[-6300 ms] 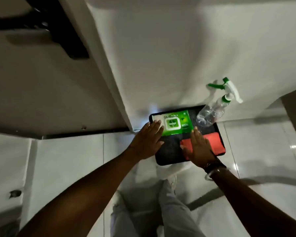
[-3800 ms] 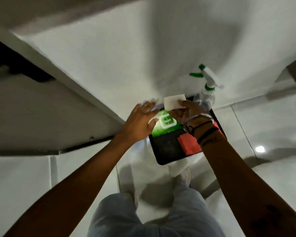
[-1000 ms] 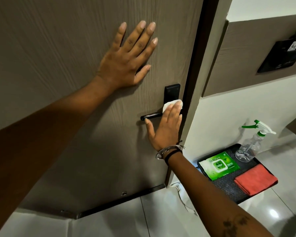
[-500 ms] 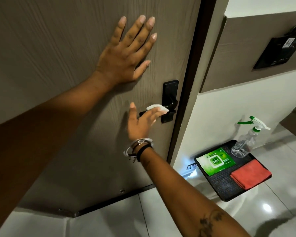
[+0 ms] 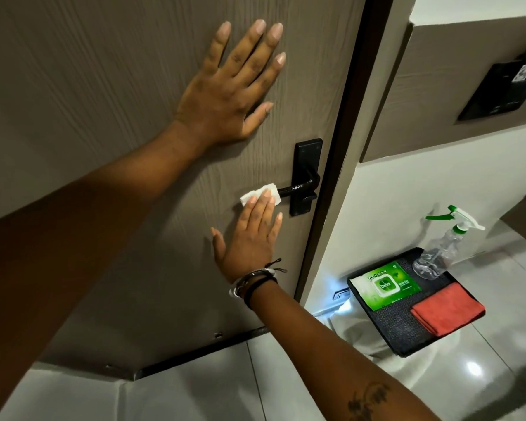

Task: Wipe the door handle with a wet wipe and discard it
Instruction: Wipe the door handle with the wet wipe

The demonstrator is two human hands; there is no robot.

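A black lever door handle (image 5: 301, 185) on a black backplate sits on the brown wood-grain door (image 5: 104, 86). My right hand (image 5: 251, 235) presses a white wet wipe (image 5: 257, 194) with flat fingers over the handle's free left end, which the wipe hides. My left hand (image 5: 231, 86) lies flat on the door above the handle, fingers spread, holding nothing.
On the tiled floor to the right lies a black tray (image 5: 404, 326) with a green wet-wipe pack (image 5: 383, 287), a folded red cloth (image 5: 447, 312) and a clear spray bottle (image 5: 441, 250) with green trigger. A dark panel (image 5: 504, 86) hangs on the wall.
My right hand has slid the wipe left along the lever, from near the backplate to its free end. My left hand has stayed flat on the door.
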